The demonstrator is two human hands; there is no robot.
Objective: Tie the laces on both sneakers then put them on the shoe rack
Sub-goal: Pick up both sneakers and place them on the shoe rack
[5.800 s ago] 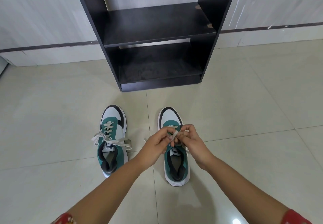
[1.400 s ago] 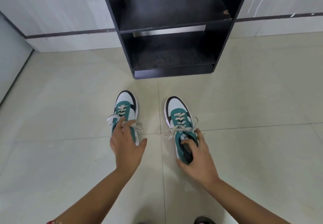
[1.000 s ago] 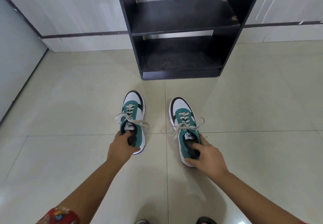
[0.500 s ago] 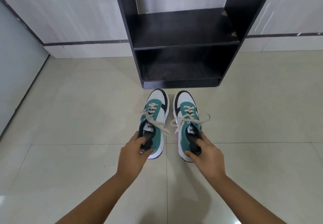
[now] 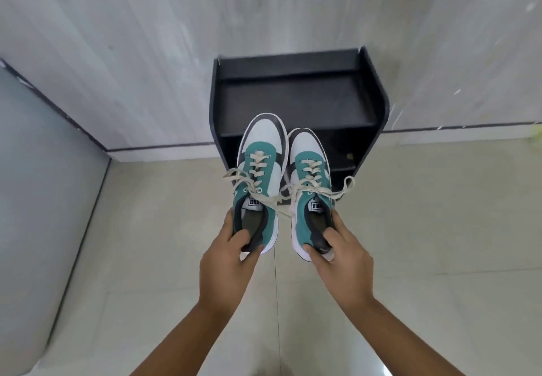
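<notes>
Two green, white and black sneakers hang in the air side by side, toes pointing at the black shoe rack (image 5: pixel 296 94). My left hand (image 5: pixel 227 261) grips the heel of the left sneaker (image 5: pixel 261 158). My right hand (image 5: pixel 341 261) grips the heel of the right sneaker (image 5: pixel 308 167). Both have cream laces tied in bows, with loops hanging loose to the sides. The toes overlap the front of the rack's top shelf in the head view. The rack's lower shelves are mostly hidden behind the shoes.
The rack stands against a pale streaked wall (image 5: pixel 146 38). A grey panel (image 5: pixel 38 199) runs along the left side. Cream floor tiles (image 5: pixel 440 229) spread out below and to the right.
Both sneakers have left the floor and risen with my hands to the height of the rack's top. The camera has risen too, looking down onto the rack.
</notes>
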